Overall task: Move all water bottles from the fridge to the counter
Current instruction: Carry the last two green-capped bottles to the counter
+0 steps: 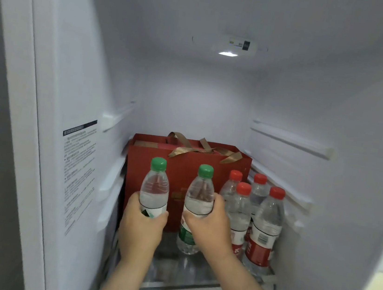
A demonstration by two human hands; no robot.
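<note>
My left hand is wrapped round the lower half of the left bottle, fingers curled behind it and thumb across the front. My right hand grips the right bottle at its middle in the same way. Both bottles have green caps, stand upright and are close side by side but apart, inside the fridge over the front of the glass shelf. My left hand hides the left bottle's base. The right bottle's base is low by the shelf, but I cannot tell if it touches. Four red-cap bottles stand clustered on the shelf just right of my right hand. A red bag with gold ribbon handles stands behind them all. A light glows in the ceiling, and a sticker is on the left wall.
</note>
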